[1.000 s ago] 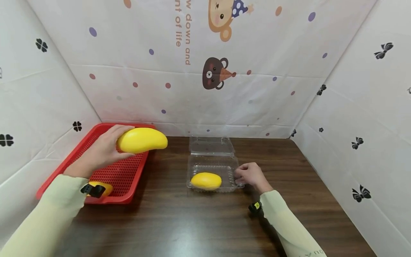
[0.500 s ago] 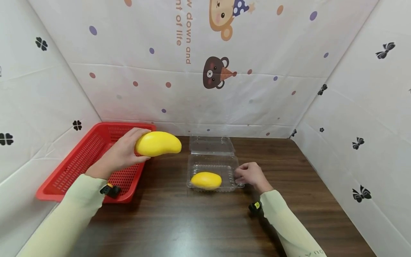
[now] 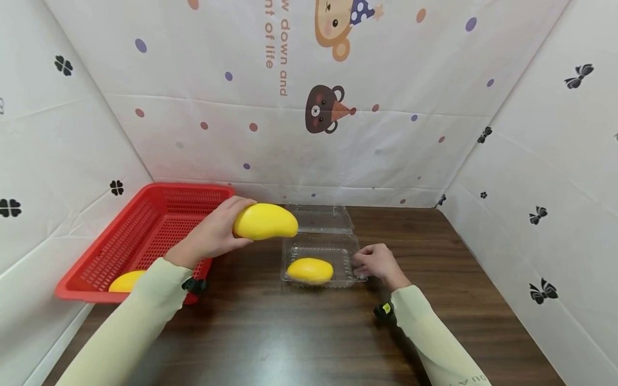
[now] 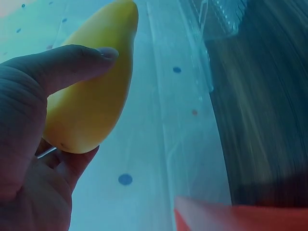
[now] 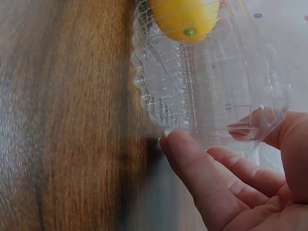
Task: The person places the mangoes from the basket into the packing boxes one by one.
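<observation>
My left hand (image 3: pixel 217 231) grips a yellow mango (image 3: pixel 265 221) in the air between the basket and the container. In the left wrist view the thumb lies across the mango's side (image 4: pixel 103 91). A clear plastic clamshell container (image 3: pixel 345 257) stands with its lid raised at the back, partly behind the held mango. Inside it, at the front left, lies another mango (image 3: pixel 310 271). My right hand (image 3: pixel 379 262) pinches the container's right wall near the front corner; the right wrist view shows the thumb (image 5: pixel 269 127) and fingers on either side of the plastic.
A red perforated basket (image 3: pixel 72 295) stands at the left, and a yellow mango (image 3: pixel 126 281) shows in its near end, partly hidden by my left sleeve. Patterned white sheets (image 3: pixel 270 145) enclose the brown wooden table (image 3: pixel 299 332) at the back and sides.
My left hand has carried the mango rightward and slightly down, from over the basket to beside the container's lid. The right hand and the container have stayed in place.
</observation>
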`<control>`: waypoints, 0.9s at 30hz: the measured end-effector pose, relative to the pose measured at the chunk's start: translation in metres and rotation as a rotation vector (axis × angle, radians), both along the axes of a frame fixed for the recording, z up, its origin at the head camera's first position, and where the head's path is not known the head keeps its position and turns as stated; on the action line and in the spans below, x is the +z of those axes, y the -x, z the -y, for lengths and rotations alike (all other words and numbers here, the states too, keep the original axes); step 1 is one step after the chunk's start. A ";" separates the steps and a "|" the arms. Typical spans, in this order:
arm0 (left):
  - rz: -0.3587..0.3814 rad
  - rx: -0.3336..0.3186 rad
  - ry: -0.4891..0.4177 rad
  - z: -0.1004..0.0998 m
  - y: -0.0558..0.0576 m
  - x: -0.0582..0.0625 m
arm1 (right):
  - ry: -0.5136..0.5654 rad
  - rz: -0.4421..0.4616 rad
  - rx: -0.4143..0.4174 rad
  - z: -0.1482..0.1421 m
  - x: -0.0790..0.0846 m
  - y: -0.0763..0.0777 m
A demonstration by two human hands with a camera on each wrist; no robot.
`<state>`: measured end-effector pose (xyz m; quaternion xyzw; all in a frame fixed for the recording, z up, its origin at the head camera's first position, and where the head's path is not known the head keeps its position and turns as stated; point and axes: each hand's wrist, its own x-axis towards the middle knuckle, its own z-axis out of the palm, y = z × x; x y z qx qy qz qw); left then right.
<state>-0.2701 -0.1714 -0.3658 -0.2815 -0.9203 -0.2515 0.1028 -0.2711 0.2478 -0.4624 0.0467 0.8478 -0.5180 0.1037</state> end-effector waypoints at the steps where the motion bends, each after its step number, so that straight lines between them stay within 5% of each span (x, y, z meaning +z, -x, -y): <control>1: 0.002 -0.002 -0.003 -0.003 0.000 0.000 | 0.000 0.001 0.000 0.000 0.000 0.000; 10: 0.021 -0.043 -0.062 -0.031 0.001 -0.008 | -0.006 -0.001 0.006 0.000 0.001 0.000; 27: 0.072 -0.085 -0.128 -0.067 0.020 -0.045 | -0.006 0.000 0.003 -0.001 -0.003 0.001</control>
